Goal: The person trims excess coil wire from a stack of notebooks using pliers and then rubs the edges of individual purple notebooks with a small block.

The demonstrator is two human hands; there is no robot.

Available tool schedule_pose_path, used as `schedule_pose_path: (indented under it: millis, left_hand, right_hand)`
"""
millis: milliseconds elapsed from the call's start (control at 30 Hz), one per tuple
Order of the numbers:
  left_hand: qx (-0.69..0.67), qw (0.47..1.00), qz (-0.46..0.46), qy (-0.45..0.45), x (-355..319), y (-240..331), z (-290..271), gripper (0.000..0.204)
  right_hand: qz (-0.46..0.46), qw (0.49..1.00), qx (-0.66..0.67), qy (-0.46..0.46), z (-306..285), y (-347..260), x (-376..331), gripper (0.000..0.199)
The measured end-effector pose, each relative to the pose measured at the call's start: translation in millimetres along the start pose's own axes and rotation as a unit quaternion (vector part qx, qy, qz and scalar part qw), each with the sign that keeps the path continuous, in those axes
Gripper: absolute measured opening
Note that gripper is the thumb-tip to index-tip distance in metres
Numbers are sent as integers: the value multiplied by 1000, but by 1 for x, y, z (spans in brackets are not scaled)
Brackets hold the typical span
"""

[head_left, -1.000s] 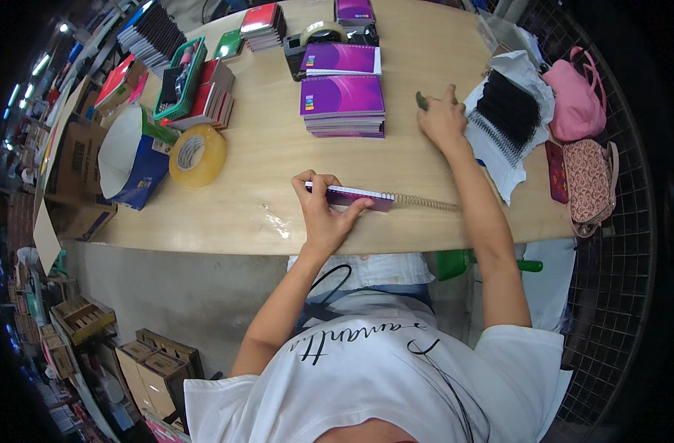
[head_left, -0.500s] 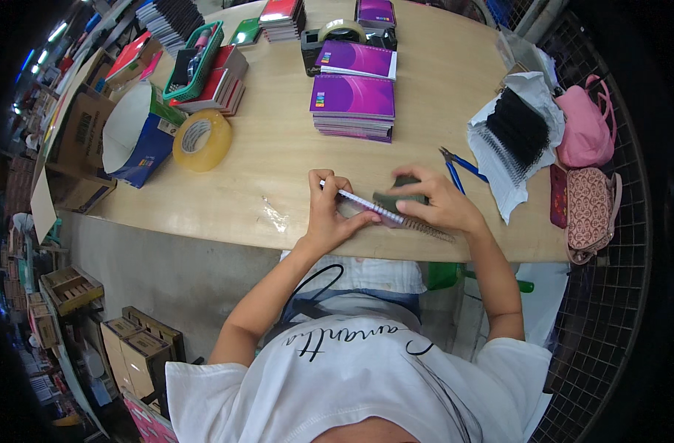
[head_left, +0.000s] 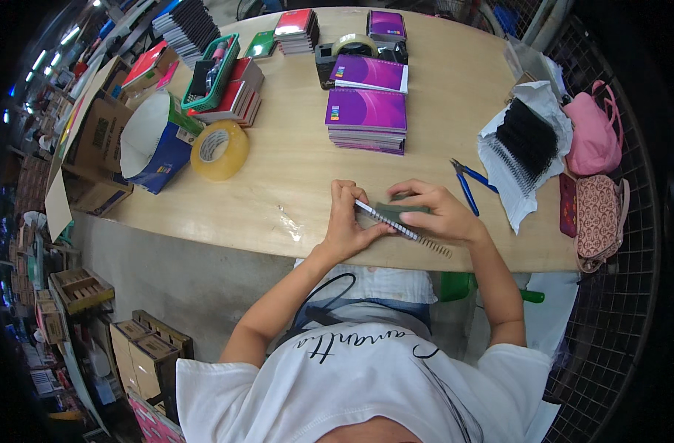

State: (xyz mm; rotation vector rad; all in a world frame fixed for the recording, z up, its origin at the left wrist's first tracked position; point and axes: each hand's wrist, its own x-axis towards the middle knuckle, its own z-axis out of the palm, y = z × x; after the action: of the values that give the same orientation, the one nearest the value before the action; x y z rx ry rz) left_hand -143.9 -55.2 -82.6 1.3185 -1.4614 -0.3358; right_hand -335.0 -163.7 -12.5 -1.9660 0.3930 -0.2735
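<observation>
Both hands are closed on a small spiral-bound notebook (head_left: 396, 215) at the near edge of the pale wooden table (head_left: 292, 166). By the left hand (head_left: 346, 225) its left end is pinched, fingers curled over the top and thumb beneath. By the right hand (head_left: 441, 214) the dark green cover is pressed down, fingertips bent over it. A thin black wire coil (head_left: 425, 240) is seen along the notebook's near edge, jutting past the right hand.

Just beyond the right hand, blue-handled pliers (head_left: 466, 184) are laid flat on the wood. Farther right, a bundle of black coils (head_left: 527, 140) is spread on crumpled white paper. Behind the hands, a stack of glossy purple notebooks (head_left: 366, 118) is set, with a tape dispenser (head_left: 359, 50) beyond it. To the left, a broad roll of yellowish tape (head_left: 217, 150) is placed beside a blue-and-white carton (head_left: 154, 144). Two pink bags (head_left: 599, 177) are hung at the table's right end, against wire mesh.
</observation>
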Motion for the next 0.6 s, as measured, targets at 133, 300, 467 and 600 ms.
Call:
schedule_pose_path:
  millis: [133, 300, 467, 600]
  left_hand:
    - [-36, 999, -22, -6, -5, -1, 2, 68]
    - [-285, 948, -134, -42, -1, -16, -24, 45]
    - [-349, 911, -192, -105, -2, -33, -40, 16]
    - [-358, 908, -199, -92, 3, -30, -37, 12]
  right_hand:
    - [-39, 987, 141, 64, 1, 5, 3, 35]
    - [20, 980, -102, 168, 2, 0, 10, 34]
    - [-16, 997, -23, 77, 19, 3, 17, 32]
    - [11, 983, 173, 60, 12, -1, 16, 39]
